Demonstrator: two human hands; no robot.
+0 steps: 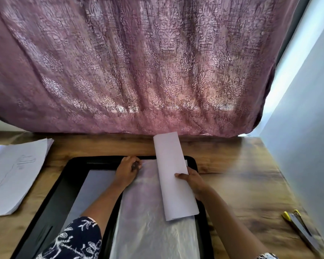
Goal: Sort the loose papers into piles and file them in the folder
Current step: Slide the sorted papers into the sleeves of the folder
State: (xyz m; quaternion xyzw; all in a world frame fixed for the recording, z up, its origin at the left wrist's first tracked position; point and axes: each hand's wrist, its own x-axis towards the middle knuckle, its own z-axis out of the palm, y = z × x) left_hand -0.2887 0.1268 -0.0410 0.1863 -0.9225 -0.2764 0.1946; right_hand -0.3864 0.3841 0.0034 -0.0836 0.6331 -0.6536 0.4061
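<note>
While the left hand (127, 171) is pinching the far edge of the plastic sleeve (150, 230), the right hand (195, 182) is gripping a sheaf of papers (168, 161), thumb on top and fingers curled beneath. The black folder (51, 206) is lying open at the near edge of the tabletop (241, 184), and the sleeve is lying flat across the folder's right half. The sheaf is hovering over the sleeve's right side, its far end reaching past the folder's far edge toward the curtain (138, 71).

The left hand is probably holding the sleeve's far edge steady, or its mouth open, so that the papers can slide in without snagging. The right hand is gripping the sheaf on its right long side, about midway. This is bowing the sheets into a narrow arch, which is likely stiffening them for insertion.

The sheaf's long axis is running from the near edge of the tabletop to the far edge, with the far end leaning slightly left. Its far short edge is pointing at the curtain and its near short edge at the person.

Another pile of papers (17, 174) is resting at the tabletop's left edge, well apart from the folder and apparently awaiting filing. A yellow-handled tool (297, 227) is lying near the right edge.
</note>
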